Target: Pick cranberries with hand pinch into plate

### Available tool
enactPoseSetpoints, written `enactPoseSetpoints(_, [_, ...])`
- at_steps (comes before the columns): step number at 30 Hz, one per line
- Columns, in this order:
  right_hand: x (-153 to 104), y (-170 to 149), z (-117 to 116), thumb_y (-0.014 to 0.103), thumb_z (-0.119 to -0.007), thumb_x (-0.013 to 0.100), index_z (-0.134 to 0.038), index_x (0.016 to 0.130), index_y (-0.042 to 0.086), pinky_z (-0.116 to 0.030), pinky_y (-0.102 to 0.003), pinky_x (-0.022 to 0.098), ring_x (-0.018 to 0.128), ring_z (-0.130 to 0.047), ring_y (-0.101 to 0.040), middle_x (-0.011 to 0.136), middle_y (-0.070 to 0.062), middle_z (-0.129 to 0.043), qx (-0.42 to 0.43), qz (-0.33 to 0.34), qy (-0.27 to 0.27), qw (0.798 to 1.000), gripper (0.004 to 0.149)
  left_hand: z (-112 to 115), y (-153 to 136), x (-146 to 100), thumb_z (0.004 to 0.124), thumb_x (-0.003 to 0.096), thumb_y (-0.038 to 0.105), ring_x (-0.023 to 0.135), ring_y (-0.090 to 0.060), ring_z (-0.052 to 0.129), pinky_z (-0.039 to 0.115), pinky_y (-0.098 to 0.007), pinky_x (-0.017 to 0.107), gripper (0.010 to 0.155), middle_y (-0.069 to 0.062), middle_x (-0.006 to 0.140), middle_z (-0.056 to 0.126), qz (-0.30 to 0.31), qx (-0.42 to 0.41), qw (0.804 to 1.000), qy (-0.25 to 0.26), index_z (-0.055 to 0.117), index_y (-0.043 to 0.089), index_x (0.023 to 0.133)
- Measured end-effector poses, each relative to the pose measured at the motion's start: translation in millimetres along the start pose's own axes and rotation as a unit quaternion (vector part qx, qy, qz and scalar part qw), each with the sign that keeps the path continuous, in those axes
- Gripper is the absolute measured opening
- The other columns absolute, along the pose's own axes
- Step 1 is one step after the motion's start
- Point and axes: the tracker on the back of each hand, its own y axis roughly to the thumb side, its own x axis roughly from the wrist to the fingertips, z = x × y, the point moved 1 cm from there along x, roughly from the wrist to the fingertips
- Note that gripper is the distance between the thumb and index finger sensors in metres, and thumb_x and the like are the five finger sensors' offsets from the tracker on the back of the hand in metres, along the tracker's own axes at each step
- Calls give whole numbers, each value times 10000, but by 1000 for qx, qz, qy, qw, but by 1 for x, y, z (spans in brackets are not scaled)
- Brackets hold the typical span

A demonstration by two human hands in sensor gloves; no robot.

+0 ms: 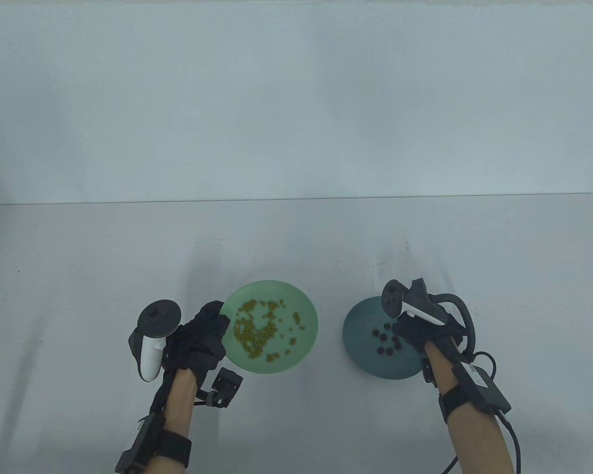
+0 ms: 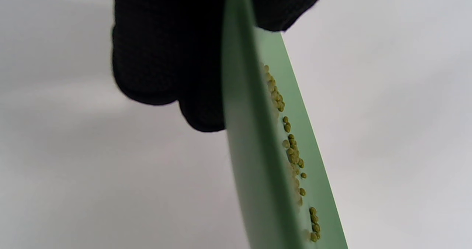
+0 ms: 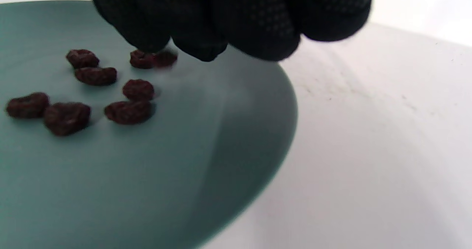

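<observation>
Table view shows a smooth, matte pale table (image 1: 296, 237) with two round shallow plates side by side. Taking the teal plate (image 1: 360, 323) as the landmark: it is dull, glazed-looking and gently dished, and on it lie the cranberries (image 1: 386, 341), dark red, wrinkled and lumpy, in a loose cluster toward its near right. The right hand (image 1: 417, 328), in a black knit glove with a dotted grip texture, hangs over the plate's right side; its fingertips (image 3: 206, 44) are drawn close together just above one cranberry, but I cannot tell whether they pinch it, since that spot is blurred. To the left of the teal plate, apart from it, sits a light green plate (image 1: 306, 308) scattered with small round yellow-green peas (image 1: 257, 331). The left hand (image 1: 200, 340) grips that green plate's left rim, fingers curled under it and thumb on top
</observation>
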Motion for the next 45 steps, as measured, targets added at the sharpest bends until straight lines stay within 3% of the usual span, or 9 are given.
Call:
enactPoseSetpoints(6, [-11, -5, 16, 498, -769, 512, -827, 904, 148, -874, -304, 347, 345, -947, -48, 430, 143, -906, 3, -1, -20, 1000, 528, 1, 0, 0, 671, 588, 204, 556, -234, 1085, 934, -379, 457, 548, -185, 876, 828, 2, -1, 1000, -2, 527, -5, 1074])
enactPoseSetpoints(11, [-34, -3, 43, 510, -751, 520, -815, 915, 160, -874, -313, 364, 367, -953, -58, 451, 137, -911, 4, 23, -61, 998, 532, 1, 0, 1, 671, 589, 204, 557, -233, 1085, 934, -380, 457, 548, -183, 877, 828, 3, -1, 1000, -3, 526, -4, 1075])
enactPoseSetpoints(20, [-108, 13, 77, 587, -627, 549, -696, 1045, 180, -843, -423, 533, 694, -962, -191, 804, 31, -914, 48, 112, -197, 973, 645, 1, 0, 0, 671, 589, 205, 559, -234, 1084, 934, -379, 456, 549, -184, 877, 829, 4, -3, 1000, -2, 526, -4, 1075])
enactPoseSetpoints(25, [-135, 23, 69, 636, -557, 545, -567, 1136, 186, -698, -595, 688, 937, -841, -319, 1044, -58, -793, 75, 157, -231, 957, 743, 2, 0, 0, 671, 588, 206, 559, -235, 1084, 933, -380, 456, 548, -185, 876, 829, 4, -2, 1000, -2, 527, -2, 1075])
enactPoseSetpoints(31, [-148, 32, 46, 684, -500, 524, -456, 1181, 179, -555, -678, 741, 1081, -664, -424, 1193, -118, -611, 85, 189, -247, 947, 829, 1, -1, 0, 671, 589, 205, 557, -233, 1085, 933, -380, 457, 549, -184, 877, 828, 3, -1, 1000, 1, 526, -3, 1075])
enactPoseSetpoints(36, [-147, 32, 32, 705, -475, 510, -388, 1194, 186, -404, -734, 748, 1144, -500, -476, 1249, -119, -485, 87, 207, -246, 943, 863, -1, -2, 0, 670, 589, 205, 559, -236, 1084, 933, -379, 457, 547, -184, 878, 827, -2, -1, 1000, 5, 529, -3, 1075])
enactPoseSetpoints(45, [-145, 32, 20, 716, -450, 505, -311, 1200, 168, -340, -725, 754, 1143, -343, -518, 1272, -140, -361, 72, 207, -245, 944, 896, -5, -4, 0, 672, 587, 204, 558, -242, 1086, 933, -384, 456, 536, -186, 877, 830, -9, -2, 1000, 9, 543, -5, 1063])
